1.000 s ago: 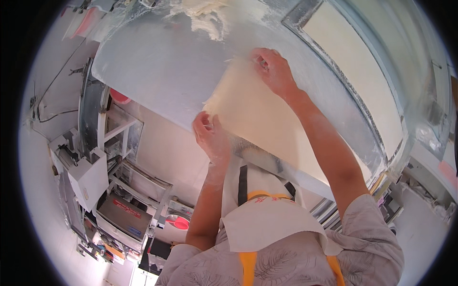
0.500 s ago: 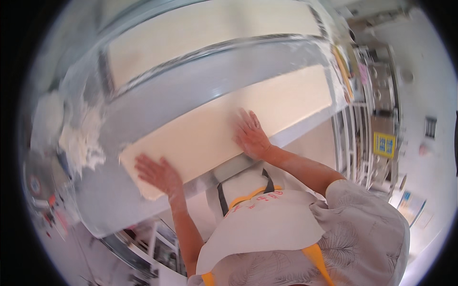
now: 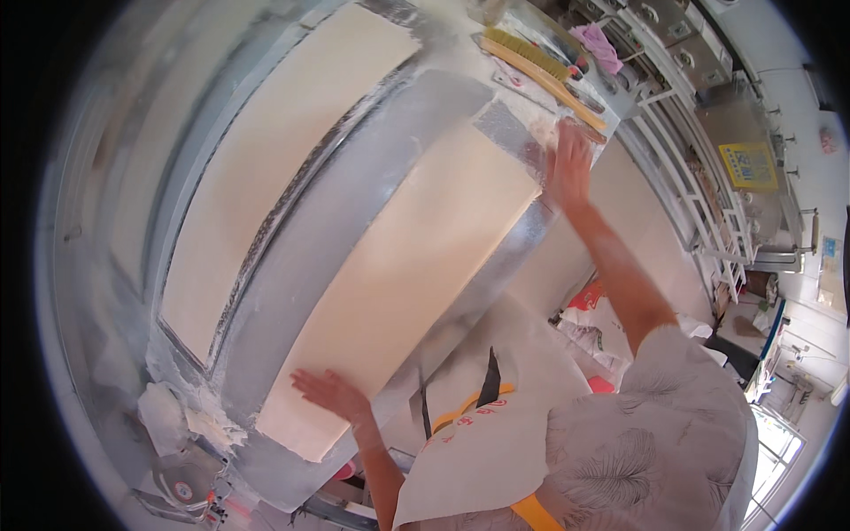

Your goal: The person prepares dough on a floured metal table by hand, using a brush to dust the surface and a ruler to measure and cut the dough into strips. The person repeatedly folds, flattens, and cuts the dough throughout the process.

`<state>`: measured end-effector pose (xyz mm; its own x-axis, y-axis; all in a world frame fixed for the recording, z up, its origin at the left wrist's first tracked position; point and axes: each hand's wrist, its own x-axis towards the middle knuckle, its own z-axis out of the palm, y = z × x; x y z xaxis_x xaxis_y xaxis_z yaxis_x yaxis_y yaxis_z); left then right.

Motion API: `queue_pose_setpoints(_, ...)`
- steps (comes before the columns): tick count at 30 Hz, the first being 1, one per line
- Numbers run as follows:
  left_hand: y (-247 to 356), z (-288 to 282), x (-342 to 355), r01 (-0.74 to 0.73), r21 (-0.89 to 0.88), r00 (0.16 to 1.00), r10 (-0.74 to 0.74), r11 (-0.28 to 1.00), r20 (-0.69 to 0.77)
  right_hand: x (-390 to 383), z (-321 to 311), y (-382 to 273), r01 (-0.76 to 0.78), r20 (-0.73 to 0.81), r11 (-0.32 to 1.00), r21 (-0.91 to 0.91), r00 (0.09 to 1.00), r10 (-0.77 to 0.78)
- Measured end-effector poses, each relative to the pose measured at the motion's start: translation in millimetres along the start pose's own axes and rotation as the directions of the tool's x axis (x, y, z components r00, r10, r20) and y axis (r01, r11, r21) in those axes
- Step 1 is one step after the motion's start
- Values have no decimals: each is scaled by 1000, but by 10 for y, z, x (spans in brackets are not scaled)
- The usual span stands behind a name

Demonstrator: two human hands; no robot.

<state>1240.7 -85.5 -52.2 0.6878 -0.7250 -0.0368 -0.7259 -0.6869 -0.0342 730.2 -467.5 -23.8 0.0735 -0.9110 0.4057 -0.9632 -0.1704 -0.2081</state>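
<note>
A long pale sheet of dough (image 3: 416, 265) lies flat on the floured metal worktable (image 3: 310, 274). My left hand (image 3: 332, 396) rests on its near left end, palm down and fingers spread. Beyond the dough's right end, my right hand (image 3: 569, 168) reaches to the table's edge with its fingers stretched out. Its fingertips are at a patch of white flour (image 3: 538, 133), close to a wooden-handled brush (image 3: 531, 57). Nothing shows in its grasp, though the fingertips are partly lost against the flour.
A second long dough sheet (image 3: 266, 177) lies farther back, edged with flour. White clumps (image 3: 168, 420) sit at the table's left end. A pink cloth (image 3: 598, 46) is by the brush, and a white rack (image 3: 682, 168) stands to the right. A printed sack (image 3: 593, 332) is below the table.
My right hand has left the middle of the dough and moved right to the flour at the table's end. My left hand stays on the left end. The view has turned right.
</note>
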Motion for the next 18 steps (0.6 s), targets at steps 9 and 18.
queue_pose_setpoints(9, 1071, -155, -9, -96, -134, 995, 98, 986, 12, 1230, 500, 1064, 123, 303, 865, -486, 952, 35)
queue_pose_setpoints(18, 934, -402, -113, -55, -285, 997, 66, 957, 30, -130, -828, -424, -322, 483, 910, 263, 860, 165)
